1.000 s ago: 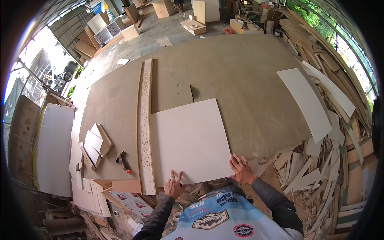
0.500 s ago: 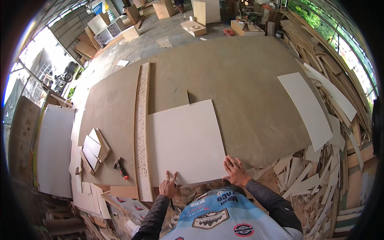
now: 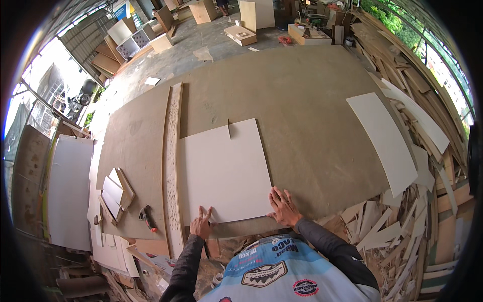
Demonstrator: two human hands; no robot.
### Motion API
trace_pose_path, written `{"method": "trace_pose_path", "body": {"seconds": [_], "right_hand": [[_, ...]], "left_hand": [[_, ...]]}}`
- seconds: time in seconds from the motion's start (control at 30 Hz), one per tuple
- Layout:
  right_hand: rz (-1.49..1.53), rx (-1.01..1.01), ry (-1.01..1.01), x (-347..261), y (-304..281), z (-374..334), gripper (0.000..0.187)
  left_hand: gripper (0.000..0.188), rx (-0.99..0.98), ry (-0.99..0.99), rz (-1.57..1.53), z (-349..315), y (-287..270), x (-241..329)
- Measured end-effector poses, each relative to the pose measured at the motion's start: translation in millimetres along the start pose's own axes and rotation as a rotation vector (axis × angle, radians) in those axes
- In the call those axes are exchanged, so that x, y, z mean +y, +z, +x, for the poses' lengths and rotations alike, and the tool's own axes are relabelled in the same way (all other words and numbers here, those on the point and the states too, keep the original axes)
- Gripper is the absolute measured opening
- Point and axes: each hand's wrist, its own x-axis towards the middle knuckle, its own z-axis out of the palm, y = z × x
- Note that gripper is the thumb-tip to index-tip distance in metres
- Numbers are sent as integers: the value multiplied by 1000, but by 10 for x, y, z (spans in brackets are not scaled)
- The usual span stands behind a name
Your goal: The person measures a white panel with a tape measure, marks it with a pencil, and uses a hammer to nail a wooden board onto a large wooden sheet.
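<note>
A motorbike (image 3: 79, 102) stands at the upper left of the frame, and a wooden box (image 3: 240, 35) sits on the floor (image 3: 201, 38) at the top centre. At the lower left, a black and red hand tool (image 3: 147, 219) lies near a few small white pieces (image 3: 112, 193). A tall white sheet (image 3: 70, 186) stands at the far left. Long boards (image 3: 420, 80) pile up at the upper right, above a heap of scraps (image 3: 375, 226) at the lower right.

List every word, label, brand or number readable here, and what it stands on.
I'll give places and legibility, not the wording.
Shirt: dark lettering, partly readable.
Dark-framed badge on it: lettering small, blurred.
Round red badge on it: tiny lettering.
Distant blue sign: too small to read.
White board: no lettering visible.
</note>
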Motion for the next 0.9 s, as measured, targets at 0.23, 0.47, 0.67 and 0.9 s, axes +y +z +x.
{"method": "trace_pose_path", "body": {"seconds": [0.23,0.47,0.67,0.9], "right_hand": [[29,37,15,316,-21,503,84],[8,6,50,648,-73,1111,86],[-11,-28,86,939,-138,1684,87],[-20,0,115,1231,-181,2232,86]], "left_hand": [[84,-10,-29,35,603,-281,2],[85,-88,-88,50,1301,-562,-34],[85,-106,-121,75,1901,-866,-33],[85,-104,-161,65,2512,-1029,-136]]}}
